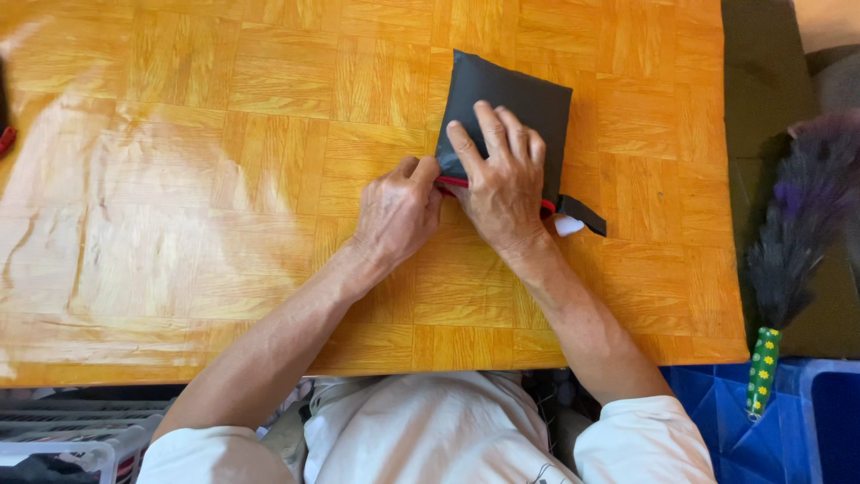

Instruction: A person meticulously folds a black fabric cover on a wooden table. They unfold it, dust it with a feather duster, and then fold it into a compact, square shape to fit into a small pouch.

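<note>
A flat black fabric pouch (pixel 528 99) with a red edge along its near side lies on the wooden table (pixel 224 206), right of centre. My right hand (pixel 502 179) rests flat on the pouch with fingers spread, pressing it down. My left hand (pixel 394 213) sits just left of it, fingers curled, pinching the pouch's near left corner at the red edge. A black strap (pixel 584 213) and a small white tag (pixel 568 226) stick out at the pouch's near right corner.
A feather duster (pixel 797 233) with a green dotted handle lies right of the table, over a blue plastic crate (pixel 717 403). A white wire basket (pixel 72 439) sits below the table's near left edge. A dark object with a red bit (pixel 5 134) shows at the far left.
</note>
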